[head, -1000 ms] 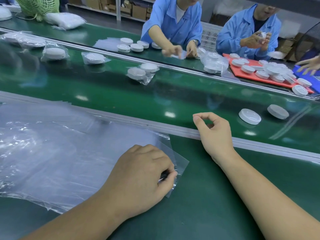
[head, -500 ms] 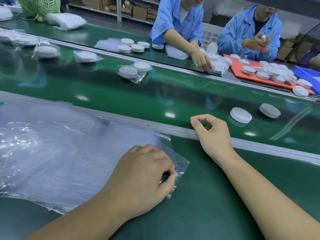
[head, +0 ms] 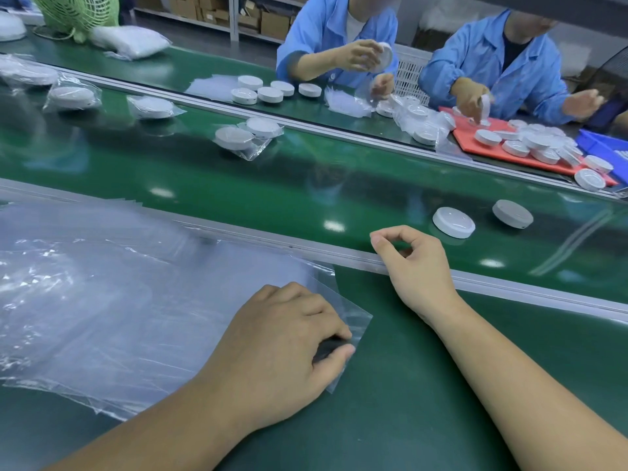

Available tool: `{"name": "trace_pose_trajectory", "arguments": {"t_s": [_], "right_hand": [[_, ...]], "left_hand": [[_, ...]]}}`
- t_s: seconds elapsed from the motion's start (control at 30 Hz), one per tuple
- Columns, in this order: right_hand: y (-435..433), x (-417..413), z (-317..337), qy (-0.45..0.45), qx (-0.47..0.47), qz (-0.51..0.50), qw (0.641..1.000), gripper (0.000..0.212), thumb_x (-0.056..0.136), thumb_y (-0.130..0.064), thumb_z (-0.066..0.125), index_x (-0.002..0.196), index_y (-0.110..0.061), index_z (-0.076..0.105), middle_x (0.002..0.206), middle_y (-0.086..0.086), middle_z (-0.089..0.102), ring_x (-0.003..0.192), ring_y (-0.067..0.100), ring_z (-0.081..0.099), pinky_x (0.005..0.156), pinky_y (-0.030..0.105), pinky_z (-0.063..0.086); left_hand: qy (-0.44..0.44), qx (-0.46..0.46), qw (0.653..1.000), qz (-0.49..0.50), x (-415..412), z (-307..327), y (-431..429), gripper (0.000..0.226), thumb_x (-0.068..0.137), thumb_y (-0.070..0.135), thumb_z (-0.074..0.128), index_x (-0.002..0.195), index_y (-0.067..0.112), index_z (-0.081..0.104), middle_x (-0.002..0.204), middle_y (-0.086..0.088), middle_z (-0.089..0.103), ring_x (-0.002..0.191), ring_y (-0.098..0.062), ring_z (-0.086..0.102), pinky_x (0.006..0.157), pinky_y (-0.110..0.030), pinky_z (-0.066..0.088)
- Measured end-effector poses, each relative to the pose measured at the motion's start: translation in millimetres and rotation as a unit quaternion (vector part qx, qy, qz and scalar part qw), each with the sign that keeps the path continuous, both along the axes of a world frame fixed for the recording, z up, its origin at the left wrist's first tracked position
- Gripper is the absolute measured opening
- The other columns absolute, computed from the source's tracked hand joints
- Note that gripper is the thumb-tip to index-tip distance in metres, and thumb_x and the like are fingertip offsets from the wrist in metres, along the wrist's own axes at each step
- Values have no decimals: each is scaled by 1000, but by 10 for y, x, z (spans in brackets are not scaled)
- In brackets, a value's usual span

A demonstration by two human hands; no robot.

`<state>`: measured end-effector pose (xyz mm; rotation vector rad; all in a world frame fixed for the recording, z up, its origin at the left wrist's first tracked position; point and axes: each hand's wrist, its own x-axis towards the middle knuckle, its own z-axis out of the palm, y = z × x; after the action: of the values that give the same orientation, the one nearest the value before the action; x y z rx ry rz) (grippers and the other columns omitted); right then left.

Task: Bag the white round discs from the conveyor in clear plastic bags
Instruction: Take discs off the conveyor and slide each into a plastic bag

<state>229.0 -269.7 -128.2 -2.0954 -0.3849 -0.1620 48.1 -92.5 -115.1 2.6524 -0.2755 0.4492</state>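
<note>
A stack of clear plastic bags (head: 102,300) lies on the green bench at the near left. My left hand (head: 282,348) rests on its right corner, thumb and forefinger pinching the top bag's edge. My right hand (head: 418,266) sits on the metal rail (head: 543,287), fingers curled with thumb and forefinger tips nearly meeting, holding nothing. Two loose white discs lie on the green conveyor belt (head: 306,185) just beyond it: the nearer disc (head: 453,222) and the farther disc (head: 512,213).
Bagged discs (head: 248,136) ride the belt further left. Across the belt two people in blue coats handle discs; a red tray (head: 465,141) holds several discs, next to a blue bin (head: 605,144). A green fan (head: 74,11) stands far left.
The two loose discs and the bagged discs have travelled left along the belt. My hands have stayed put. The people opposite have moved their hands.
</note>
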Motion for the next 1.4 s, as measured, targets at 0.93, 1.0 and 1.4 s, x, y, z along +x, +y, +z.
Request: {"name": "trace_pose_trajectory", "arguments": {"t_s": [0.93, 1.0, 1.4], "right_hand": [[-259, 1116, 114, 12, -341, -101, 935, 62, 100, -47, 59, 155, -25, 41, 155, 16, 42, 135, 43, 46, 111, 48, 41], [-228, 1097, 148, -26, -346, -96, 933, 55, 100, -43, 58, 149, -19, 48, 144, 19, 51, 124, 42, 54, 103, 45, 46], [-493, -681, 423, -309, -222, 225, 897, 49, 93, -12, 60, 132, -42, 59, 129, -15, 52, 116, 9, 57, 95, 23, 45]], "left_hand": [[-66, -46, 996, -25, -9, -13, 30, 20, 90, 40, 59, 79, 35, 76, 96, 28, 69, 90, 4, 63, 80, -28, 55], [-86, -69, 994, -9, -11, -13, 27, 19, 90, 38, 61, 82, 34, 77, 95, 26, 70, 91, 3, 64, 79, -28, 54], [-94, -79, 987, 106, -3, -19, 29, 8, 82, 40, 66, 79, 40, 73, 86, 32, 67, 87, 5, 61, 74, -24, 49]]}}
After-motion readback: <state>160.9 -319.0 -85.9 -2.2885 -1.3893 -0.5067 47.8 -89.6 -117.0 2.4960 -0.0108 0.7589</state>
